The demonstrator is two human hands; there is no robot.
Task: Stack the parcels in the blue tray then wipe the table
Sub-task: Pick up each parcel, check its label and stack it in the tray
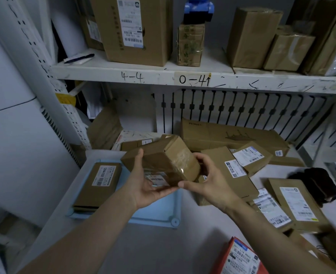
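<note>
Clasping parcel (163, 159), left hand (149, 186) beneath, right hand (208, 180) beside, blue tray (159, 212) partly hidden

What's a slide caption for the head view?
Mid-stack: left hand and right hand hold a taped parcel above the blue tray, where one labelled parcel lies.

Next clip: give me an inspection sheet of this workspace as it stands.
Surface: white table, bare near the front.
Job's things: blue tray holds one flat parcel; held parcel in the air over the tray; black cloth at right.
Clutter: loose parcels piled right of the tray; red parcel at the front edge.
Hands: left hand and right hand both grip the held parcel.
Cables: nothing seen.
Surroundings: shelf above, loaded with boxes.
</note>
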